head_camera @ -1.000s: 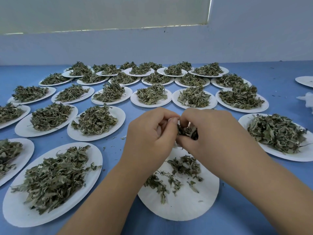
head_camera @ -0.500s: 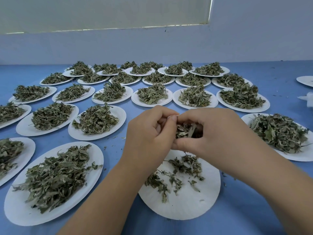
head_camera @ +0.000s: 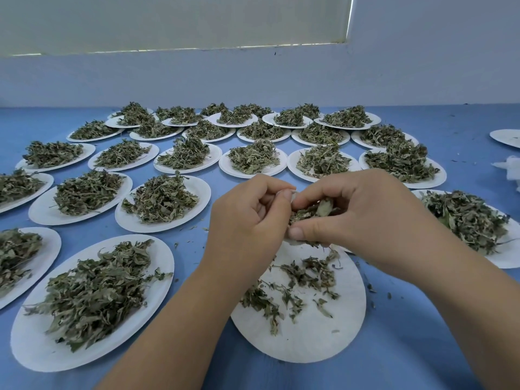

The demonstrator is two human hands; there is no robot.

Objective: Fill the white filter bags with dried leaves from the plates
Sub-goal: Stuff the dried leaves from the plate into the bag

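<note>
Since half a second back, right hand has rolled its thumb lower and closed in tighter against left hand. Surface: blue cloth-covered table, flecked with leaf crumbs, running back to a pale grey-blue wall under a whitish window blind. Rows of round white paper plates, each heaped with dried green leaves, fill the table from near left to the wall. One more heaped plate sits at right, partly behind the right wrist. Bare white plate and crumpled white material lie at the far right edge. Both hands hang over the nearest round white plate, which carries only a thin scatter of leaves. Left hand: fingers curled, thumb and forefinger pinching a white edge of the white filter bag; most of the bag is hidden between the hands. Right hand: fingers curled over, thumb beneath, gripping a leaf clump against the bag. Hands meet at the fingertips.
</note>
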